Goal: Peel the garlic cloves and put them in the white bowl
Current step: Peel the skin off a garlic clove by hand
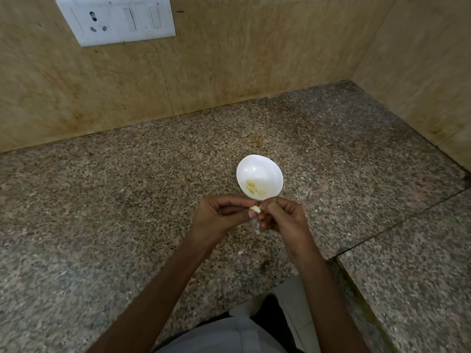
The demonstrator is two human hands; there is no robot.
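just before white bowl: left hand, right hand, curled fingers pinching garlic clove.

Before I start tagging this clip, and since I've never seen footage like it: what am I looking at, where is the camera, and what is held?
There is no machine here: a person works with two bare hands, and the single picture comes from a camera worn on their head, looking forward and down. The left hand and right hand meet and pinch one garlic clove between their fingertips. Just beyond them a white bowl stands on the speckled stone counter, with a few peeled cloves inside. A small scrap of skin lies on the counter nearer the person. A white socket plate sits on the wall behind.
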